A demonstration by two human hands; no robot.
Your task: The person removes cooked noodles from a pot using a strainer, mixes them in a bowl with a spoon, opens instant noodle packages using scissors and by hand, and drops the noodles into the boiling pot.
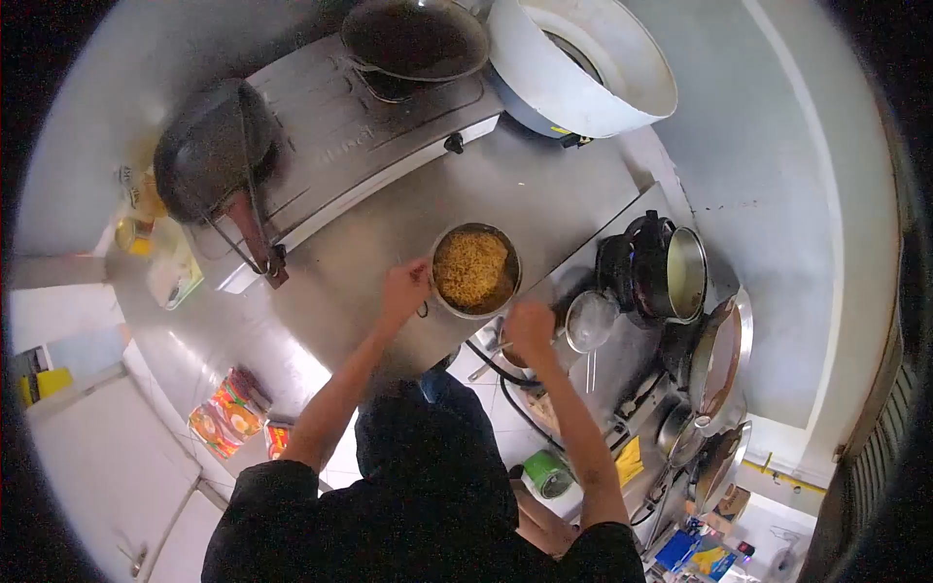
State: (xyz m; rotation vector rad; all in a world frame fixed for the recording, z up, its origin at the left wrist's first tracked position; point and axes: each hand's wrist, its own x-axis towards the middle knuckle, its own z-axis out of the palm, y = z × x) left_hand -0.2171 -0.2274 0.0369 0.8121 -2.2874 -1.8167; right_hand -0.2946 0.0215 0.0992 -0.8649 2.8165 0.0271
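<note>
A round metal pot (516,288) with yellow-brown noodles (470,267) inside rests on the steel counter (408,233). At the pot's left rim, my left hand (406,290) has its fingers closed, near a small dark loop that may be a handle; the exact grip is too small to tell. Just right of and below the pot, my right hand (530,330) is closed around something thin, perhaps a utensil, that I cannot make out. A metal strainer (592,322) lies to the right of my right hand.
Behind the counter is a stove (330,146) with a covered dark pan (209,146) and a wok (416,39). A large white round vessel (622,73) stands at the back right. Pots (686,275) line the right side. Red noodle packets (228,418) lie lower left.
</note>
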